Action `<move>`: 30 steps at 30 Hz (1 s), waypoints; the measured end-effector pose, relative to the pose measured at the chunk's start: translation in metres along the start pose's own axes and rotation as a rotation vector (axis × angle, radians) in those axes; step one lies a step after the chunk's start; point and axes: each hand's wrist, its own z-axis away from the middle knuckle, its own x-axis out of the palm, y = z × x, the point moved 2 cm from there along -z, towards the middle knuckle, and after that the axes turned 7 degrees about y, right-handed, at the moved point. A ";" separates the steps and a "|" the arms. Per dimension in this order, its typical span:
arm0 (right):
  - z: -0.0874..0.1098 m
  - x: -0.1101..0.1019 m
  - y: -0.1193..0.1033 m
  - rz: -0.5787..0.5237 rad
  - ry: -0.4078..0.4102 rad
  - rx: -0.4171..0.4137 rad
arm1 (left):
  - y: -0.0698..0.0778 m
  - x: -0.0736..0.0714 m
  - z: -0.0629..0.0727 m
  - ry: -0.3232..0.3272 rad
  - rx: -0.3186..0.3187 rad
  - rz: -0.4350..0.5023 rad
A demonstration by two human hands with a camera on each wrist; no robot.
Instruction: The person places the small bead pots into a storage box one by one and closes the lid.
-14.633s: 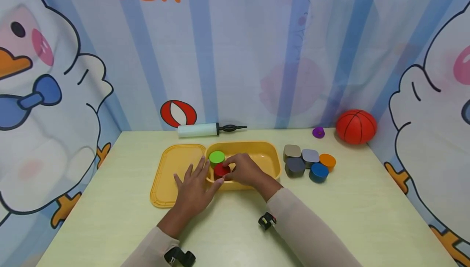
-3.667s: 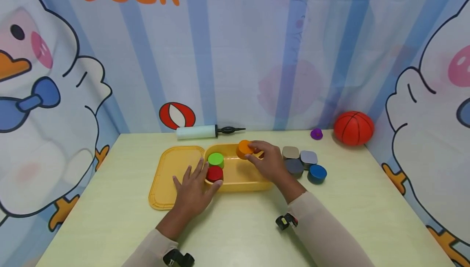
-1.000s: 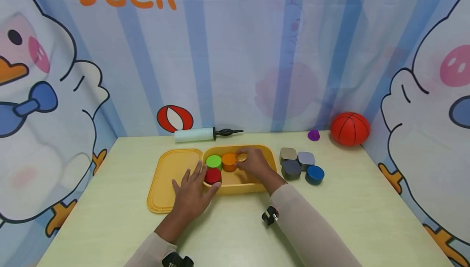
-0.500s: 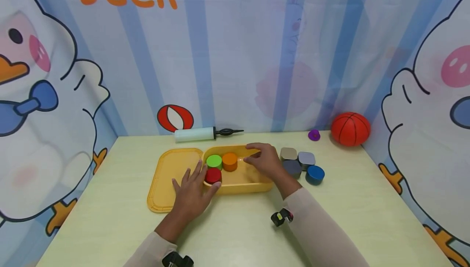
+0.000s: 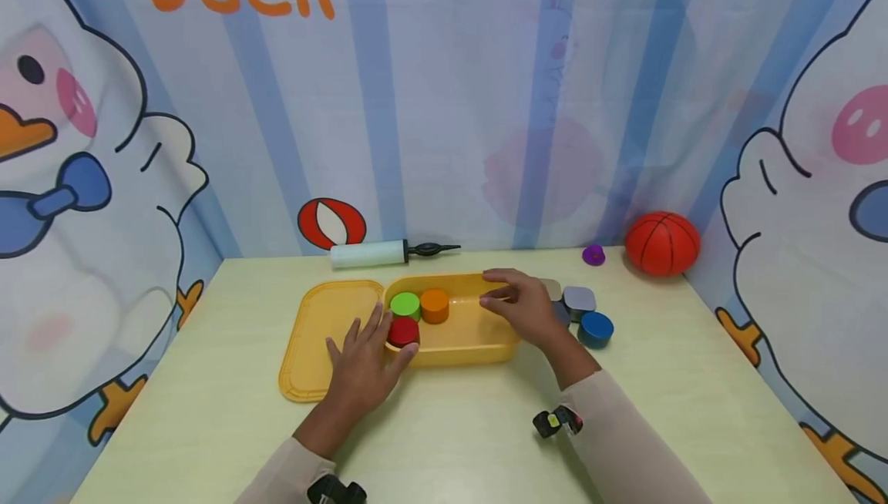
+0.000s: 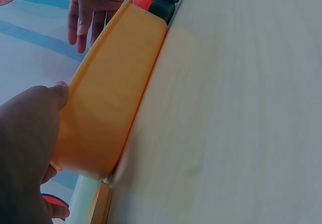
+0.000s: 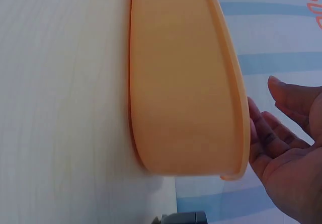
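Observation:
In the head view a yellow plastic box (image 5: 458, 357) stands uncovered. At its left end sit a green cylinder (image 5: 405, 306), an orange cylinder (image 5: 435, 306) and a red cylinder (image 5: 404, 332), all short and flat-topped. My left hand (image 5: 362, 369) rests with spread fingers at the box's left end, its thumb on the near rim, as the left wrist view also shows. Over the right end of the box hovers my right hand (image 5: 530, 311), thumb and fingers apart and holding nothing. The same hand (image 7: 294, 153) appears beyond the box rim in the right wrist view.
Right of the box stand a blue cylinder (image 5: 595, 330), a light grey block (image 5: 579, 301) and partly hidden beige and dark grey blocks. A yellow lid (image 5: 322, 334) lies to the left. Behind are a hand pump (image 5: 371, 254), a purple piece (image 5: 593, 255) and a red ball (image 5: 662, 243).
Earlier my right hand brought the orange cylinder from the right-hand group into the box. Since then it has let go and drawn back to the right. My left hand has stayed put.

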 end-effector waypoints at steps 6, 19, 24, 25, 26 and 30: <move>0.007 -0.020 0.008 -0.008 0.031 0.039 | 0.002 -0.001 -0.001 0.004 0.004 -0.008; 0.018 -0.059 0.036 -0.088 0.160 -0.153 | 0.001 -0.003 0.001 0.013 0.007 0.005; 0.023 -0.073 0.044 -0.057 0.182 -0.159 | 0.000 -0.003 0.001 0.010 0.003 0.012; 0.024 -0.075 0.045 -0.048 0.186 -0.153 | 0.000 -0.003 0.001 0.011 0.003 0.012; 0.026 -0.078 0.046 -0.036 0.190 -0.141 | 0.000 -0.002 0.001 0.011 0.003 0.008; 0.030 -0.088 0.049 0.042 0.204 -0.089 | 0.002 -0.002 0.001 0.008 -0.004 -0.002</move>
